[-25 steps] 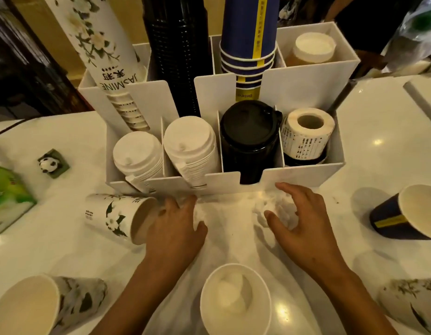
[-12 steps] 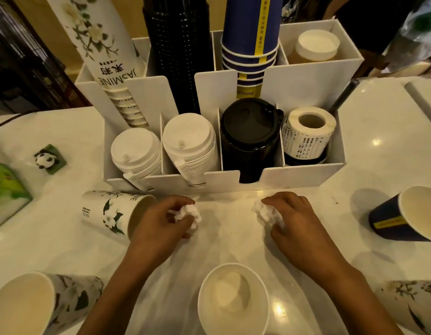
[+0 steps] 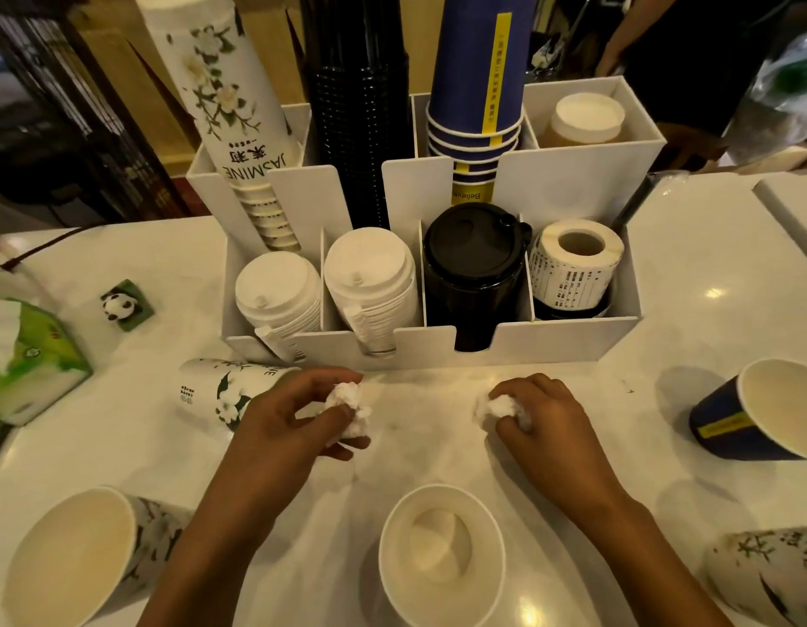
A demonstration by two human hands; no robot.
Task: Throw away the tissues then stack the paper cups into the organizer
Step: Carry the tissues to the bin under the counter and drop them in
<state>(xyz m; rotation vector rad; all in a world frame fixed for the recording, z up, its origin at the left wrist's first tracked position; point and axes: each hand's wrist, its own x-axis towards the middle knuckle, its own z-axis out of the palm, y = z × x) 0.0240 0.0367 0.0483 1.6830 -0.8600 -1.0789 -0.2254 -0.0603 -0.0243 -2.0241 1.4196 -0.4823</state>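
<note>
My left hand (image 3: 288, 423) grips a crumpled white tissue (image 3: 349, 407) just above the white table. My right hand (image 3: 542, 423) grips a second crumpled tissue (image 3: 501, 409). A white organizer (image 3: 505, 341) stands right behind both hands, with stacks of jasmine cups (image 3: 221, 97), black cups (image 3: 356, 106) and blue cups (image 3: 478, 83) at its back. Loose cups lie around: a jasmine cup (image 3: 211, 389) on its side by my left hand, another (image 3: 80, 554) at the near left, a white cup (image 3: 442, 554) upright at the near middle, a blue cup (image 3: 754, 414) at the right, a jasmine cup (image 3: 768, 567) at the near right.
The organizer's front row holds white lids (image 3: 279, 296), black lids (image 3: 474, 269) and a label roll (image 3: 573, 264). A green tissue pack (image 3: 26, 359) and a small panda figure (image 3: 119, 303) lie at the left. A person (image 3: 664, 43) stands behind the table at the far right.
Both hands have closed on the tissues that lay in front of the organizer, bunched them into balls and drawn them slightly toward me.
</note>
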